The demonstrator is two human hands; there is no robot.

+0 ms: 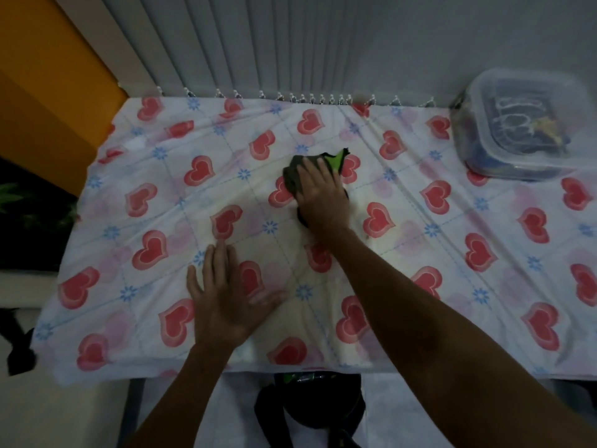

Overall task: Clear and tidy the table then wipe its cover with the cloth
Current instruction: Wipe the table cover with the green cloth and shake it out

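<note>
A white table cover (452,221) printed with red hearts and blue flowers lies over the whole table, slightly wrinkled. Near its middle my right hand (323,195) presses flat on a dark grey cloth with a bright green edge (292,176), which shows in front of and beside my fingers. My left hand (223,302) lies palm down on the cover closer to the front edge, fingers spread, holding nothing.
A clear lidded plastic box (484,124) with dark items inside stands at the back right corner. Vertical blinds (258,43) hang behind the table. An orange wall (48,108) is at the left. A dark object (310,405) sits on the floor under the front edge.
</note>
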